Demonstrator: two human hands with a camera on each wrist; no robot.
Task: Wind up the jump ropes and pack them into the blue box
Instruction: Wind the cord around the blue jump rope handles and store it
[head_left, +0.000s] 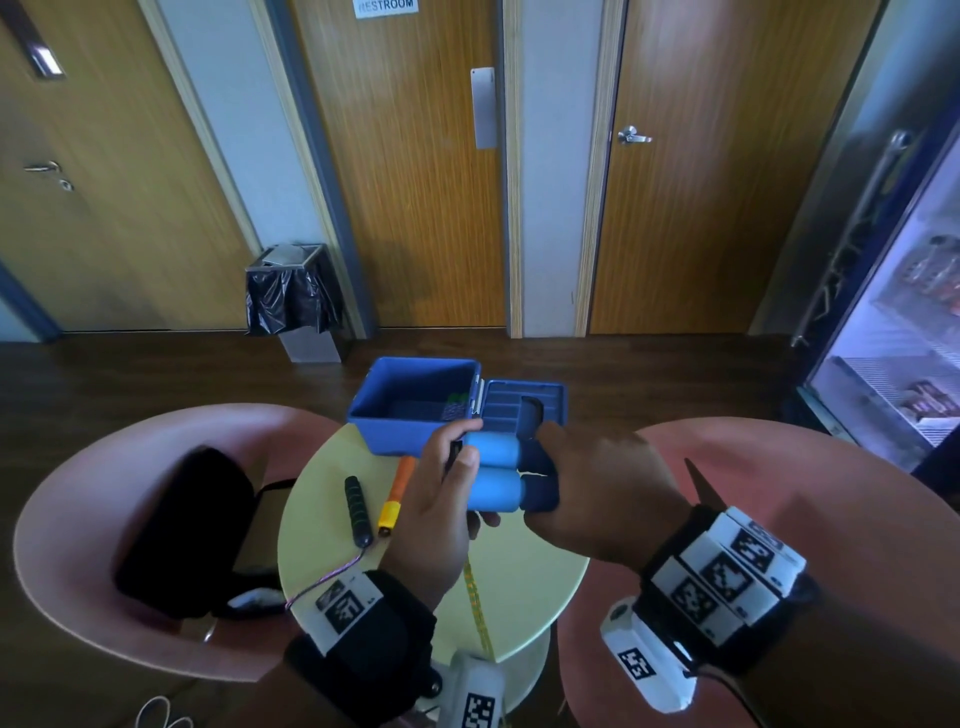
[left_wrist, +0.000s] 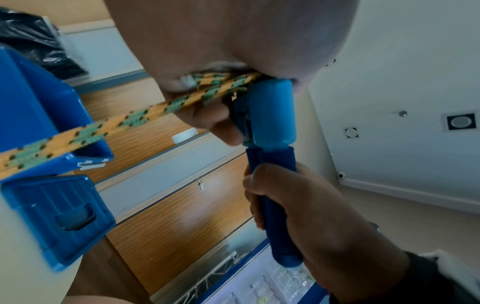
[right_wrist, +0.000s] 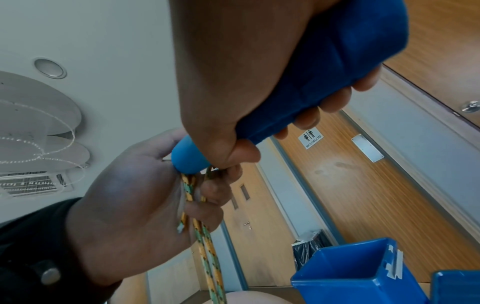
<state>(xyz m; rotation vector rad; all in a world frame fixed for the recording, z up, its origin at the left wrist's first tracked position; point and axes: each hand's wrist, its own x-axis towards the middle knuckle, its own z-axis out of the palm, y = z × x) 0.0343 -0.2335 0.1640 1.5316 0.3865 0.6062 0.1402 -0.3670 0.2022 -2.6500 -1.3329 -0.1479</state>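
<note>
Jump rope handles (head_left: 501, 474), two blue ones held side by side, sit above the round yellow worktop (head_left: 524, 566) between both hands. The right hand (head_left: 597, 493) has its grip wrapped around their dark blue ends, fingers curled beneath. The left hand (head_left: 436, 499) has its grip pinched on the orange-and-green braided rope (right_wrist: 207, 259) just where it leaves the light blue caps; two strands run down from the palm. Behind the hands the blue box (head_left: 410, 402) stands open at the worktop's far edge, its lid (head_left: 524, 405) laid flat to the right, with something dark and green showing inside. On the worktop to the left lie a black handle (head_left: 357, 512) and an orange-and-yellow handle (head_left: 396, 496), just beside each other.
</note>
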